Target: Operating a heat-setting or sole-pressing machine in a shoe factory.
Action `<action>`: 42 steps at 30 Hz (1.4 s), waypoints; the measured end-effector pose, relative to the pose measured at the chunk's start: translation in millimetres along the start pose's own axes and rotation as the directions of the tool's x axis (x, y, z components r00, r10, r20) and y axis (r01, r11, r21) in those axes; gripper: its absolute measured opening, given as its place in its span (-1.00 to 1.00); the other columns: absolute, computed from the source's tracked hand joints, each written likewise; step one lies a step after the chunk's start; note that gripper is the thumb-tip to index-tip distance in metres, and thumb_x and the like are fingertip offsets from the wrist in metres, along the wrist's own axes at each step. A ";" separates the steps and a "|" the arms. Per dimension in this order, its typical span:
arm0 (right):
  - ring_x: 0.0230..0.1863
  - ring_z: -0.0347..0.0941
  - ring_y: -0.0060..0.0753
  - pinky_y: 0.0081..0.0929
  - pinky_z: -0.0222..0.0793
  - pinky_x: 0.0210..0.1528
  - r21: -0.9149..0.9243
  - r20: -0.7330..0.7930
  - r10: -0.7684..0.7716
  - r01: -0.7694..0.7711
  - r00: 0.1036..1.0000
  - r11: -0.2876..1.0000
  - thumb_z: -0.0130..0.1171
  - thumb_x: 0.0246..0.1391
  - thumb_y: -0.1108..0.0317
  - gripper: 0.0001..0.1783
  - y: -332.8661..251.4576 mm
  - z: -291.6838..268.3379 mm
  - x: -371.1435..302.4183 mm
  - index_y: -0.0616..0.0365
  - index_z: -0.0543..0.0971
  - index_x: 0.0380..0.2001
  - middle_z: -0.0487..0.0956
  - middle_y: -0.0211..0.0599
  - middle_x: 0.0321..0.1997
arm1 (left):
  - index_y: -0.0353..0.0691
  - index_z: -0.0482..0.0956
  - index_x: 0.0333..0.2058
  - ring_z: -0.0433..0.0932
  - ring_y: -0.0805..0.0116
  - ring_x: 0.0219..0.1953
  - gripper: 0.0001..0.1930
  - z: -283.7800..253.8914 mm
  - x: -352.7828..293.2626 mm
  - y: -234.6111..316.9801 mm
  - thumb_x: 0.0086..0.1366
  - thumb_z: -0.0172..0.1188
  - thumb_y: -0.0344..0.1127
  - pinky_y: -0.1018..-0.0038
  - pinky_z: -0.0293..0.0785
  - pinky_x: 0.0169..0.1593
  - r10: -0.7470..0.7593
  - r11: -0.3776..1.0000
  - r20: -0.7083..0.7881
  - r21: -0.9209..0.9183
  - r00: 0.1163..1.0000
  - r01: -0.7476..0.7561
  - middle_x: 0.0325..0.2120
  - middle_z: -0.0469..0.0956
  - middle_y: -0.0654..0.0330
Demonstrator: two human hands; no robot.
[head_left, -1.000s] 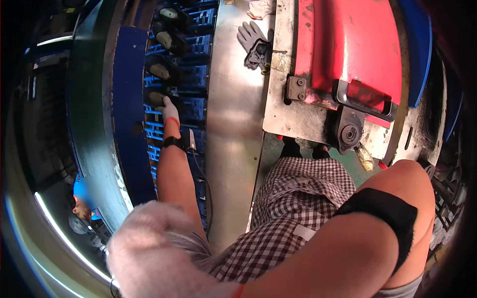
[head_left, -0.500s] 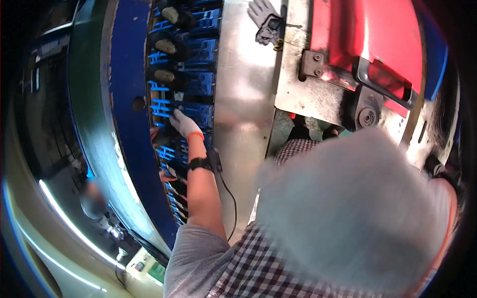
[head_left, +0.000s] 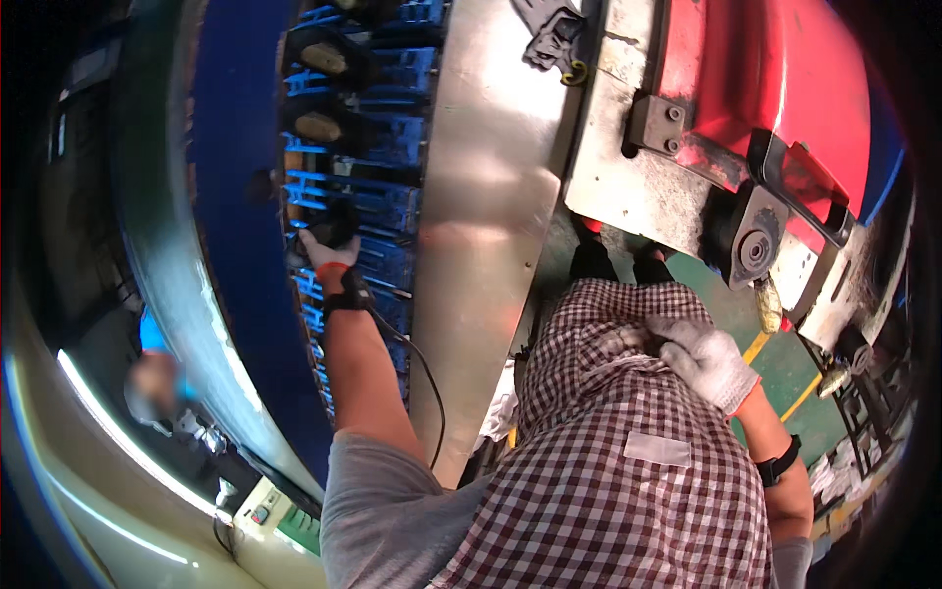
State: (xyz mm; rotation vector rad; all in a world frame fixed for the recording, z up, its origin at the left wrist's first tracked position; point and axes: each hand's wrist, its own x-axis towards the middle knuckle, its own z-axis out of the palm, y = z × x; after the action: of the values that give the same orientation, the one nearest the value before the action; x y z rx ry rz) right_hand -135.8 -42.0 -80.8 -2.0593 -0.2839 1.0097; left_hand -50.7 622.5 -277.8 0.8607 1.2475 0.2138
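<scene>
My left hand [head_left: 329, 252], in a pale glove with an orange cuff, reaches into the blue-slatted rack on the left. Its thumb and fingers close around the near end of a black shoe-shaped piece [head_left: 337, 222]. The hand hides part of that piece. Farther along the rack, similar black pieces with tan oval tops, such as one shoe-shaped piece [head_left: 318, 127], lie in a row. My right hand [head_left: 705, 361], in a white knitted glove, is in front of my checked apron [head_left: 628, 491]. Its fingers are loosely bent and apart, and nothing shows in them.
A bare metal ledge [head_left: 481, 216] runs beside the rack. Grey gloves [head_left: 552, 37] lie at its far end. To the right stands a machine with a red cover [head_left: 775, 69] and a jutting black bracket [head_left: 751, 240]. A cable [head_left: 432, 368] hangs from my left wrist. Another person [head_left: 157, 378] is beyond the rack.
My left hand has shifted toward the rack's far-side edge and closed on a black piece. The blurred grey shape over my front is gone, and my right hand now shows at the apron.
</scene>
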 end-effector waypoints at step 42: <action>0.28 0.46 0.17 -0.08 0.41 0.33 0.322 -0.942 0.330 -0.413 -0.056 0.852 0.47 -0.18 0.01 -0.22 165.1 -241.8 -195.9 -0.30 0.63 0.25 0.52 0.20 0.22 | -0.33 -0.03 0.54 0.05 0.01 0.57 -0.04 417.4 -679.1 -218.2 0.45 0.20 0.15 0.13 -0.07 0.58 0.055 0.516 0.939 -0.318 -0.340 -0.795 0.52 0.10 -0.14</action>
State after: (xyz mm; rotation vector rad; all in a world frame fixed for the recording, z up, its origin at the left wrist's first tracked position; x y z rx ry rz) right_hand -107.6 -385.6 -8.6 -2.4125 1.1151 -0.4702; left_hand 21.8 -107.8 102.2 1.5876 -0.8179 -0.1685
